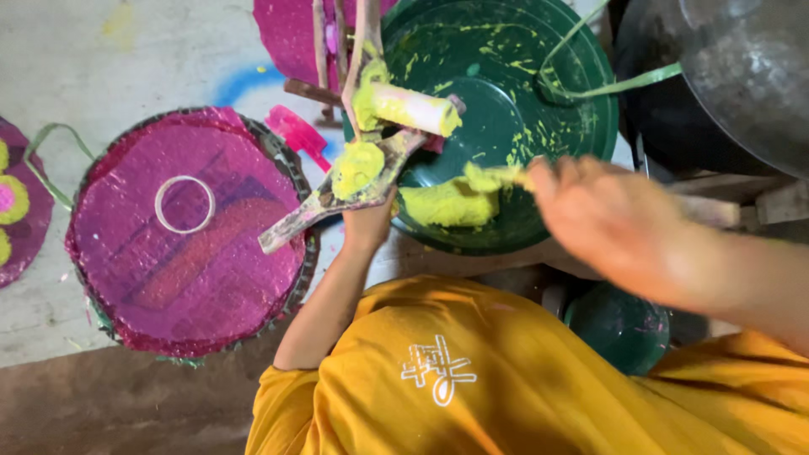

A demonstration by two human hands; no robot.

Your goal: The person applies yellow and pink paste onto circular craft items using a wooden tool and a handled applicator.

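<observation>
My left hand (368,226) grips a wooden paddle (324,202) smeared with yellow paste; the paddle hides most of the fingers. Just above it a small roller (415,108) coated in yellow paste sits on a wooden frame at the rim of a large green basin (514,76). My right hand (602,217) is closed on a thin stick (497,177) whose tip carries yellow paste. It reaches over the basin's near side, above a lump of yellow paste (445,205) inside the basin.
A round magenta disc (126,278) with a white ring (184,204) on it lies on the floor at left. Another magenta disc (291,34) lies at the top, and a flowered one (17,211) at the far left. A dark metal pot (742,76) stands right, a small green bowl (619,329) below.
</observation>
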